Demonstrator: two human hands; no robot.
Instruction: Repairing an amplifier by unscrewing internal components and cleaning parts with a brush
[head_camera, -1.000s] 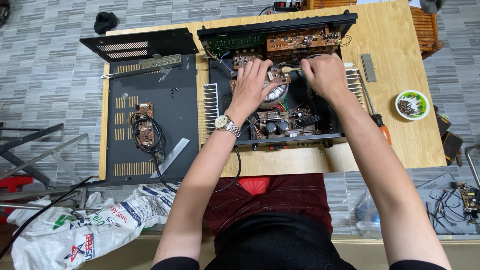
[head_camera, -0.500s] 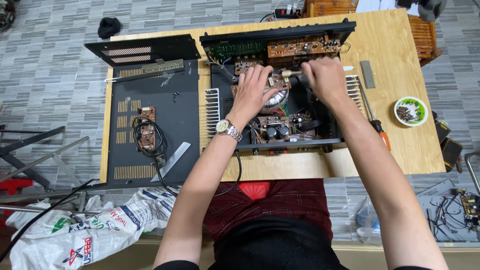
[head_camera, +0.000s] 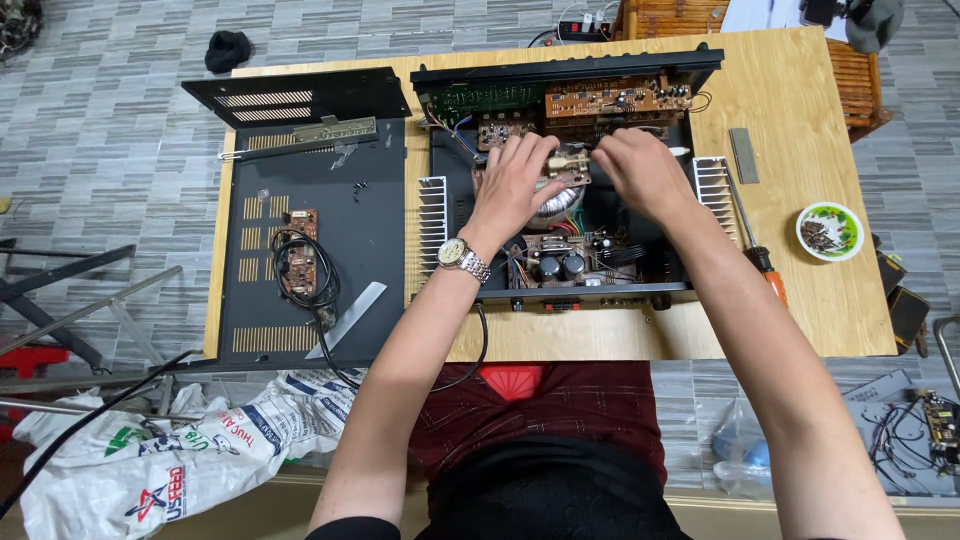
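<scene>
A small tan rectangular circuit board (head_camera: 567, 163) sat inside the open black metal amplifier chassis (head_camera: 560, 180), just above the round silver toroidal transformer (head_camera: 553, 207), and both hands met on it. The left hand (head_camera: 515, 178), with a silver wristwatch (head_camera: 462, 258) at the wrist, rested on the board's left edge with fingers spread and bent; whether they pinched it could not be told. The right hand (head_camera: 640, 170) lay on its right edge, fingers curled down, grip likewise hidden. Beyond the fingertips ran long brown circuit boards (head_camera: 615, 98). Left of the left hand lay the flat black perforated cover panel (head_camera: 300, 230) carrying a small wired board (head_camera: 300, 260). Right of the right hand lay an orange-handled screwdriver (head_camera: 755, 245) and a small green-rimmed dish (head_camera: 829, 231) on the wooden table (head_camera: 800, 120).
</scene>
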